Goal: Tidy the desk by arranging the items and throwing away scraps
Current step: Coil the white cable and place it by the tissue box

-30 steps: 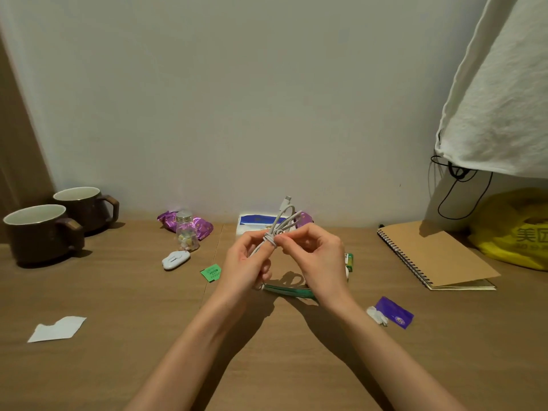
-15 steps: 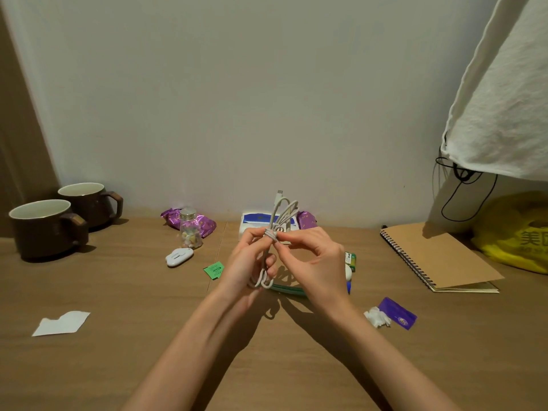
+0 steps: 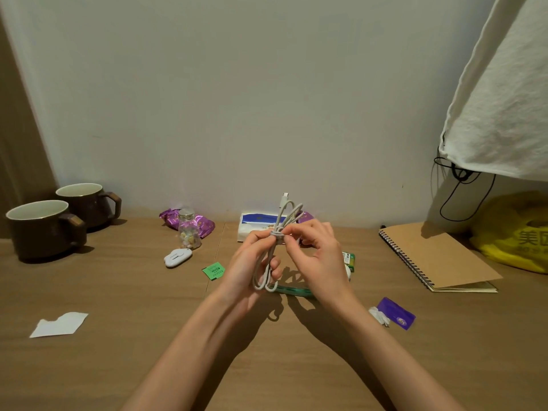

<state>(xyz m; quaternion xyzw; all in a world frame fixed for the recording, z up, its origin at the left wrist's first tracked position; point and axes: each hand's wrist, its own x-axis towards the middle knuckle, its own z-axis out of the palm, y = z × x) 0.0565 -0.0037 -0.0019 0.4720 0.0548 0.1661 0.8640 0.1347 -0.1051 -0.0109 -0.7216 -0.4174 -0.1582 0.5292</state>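
A grey cable (image 3: 268,262), folded into a long bundle of loops, is held up above the middle of the wooden desk (image 3: 148,366). A few turns are wound round its waist and one plug end sticks up at the top. The left hand (image 3: 246,271) has its fingers curled round the lower loops, with thumb and forefinger pinching the wound part. The right hand (image 3: 321,262) pinches the same wound part from the right with thumb and forefinger; its other fingers are loosely bent and hold nothing else.

On the desk under the hands lies a green strip (image 3: 293,291), and just right of the right hand is a small green box (image 3: 350,259). At the far edge, by the wall, is a blue and white tissue pack (image 3: 255,225). To its left are a purple wrapper (image 3: 207,226), a small jar (image 3: 188,234), a white gadget (image 3: 178,257) and a green scrap (image 3: 213,270).

Two brown mugs (image 3: 41,232) stand at the far left, and a torn white paper (image 3: 59,324) lies nearer on the left. To the right are a spiral notebook (image 3: 436,256), a purple packet (image 3: 396,313) touching a white wad (image 3: 379,316), and, at the far right, a yellow bag (image 3: 513,235).
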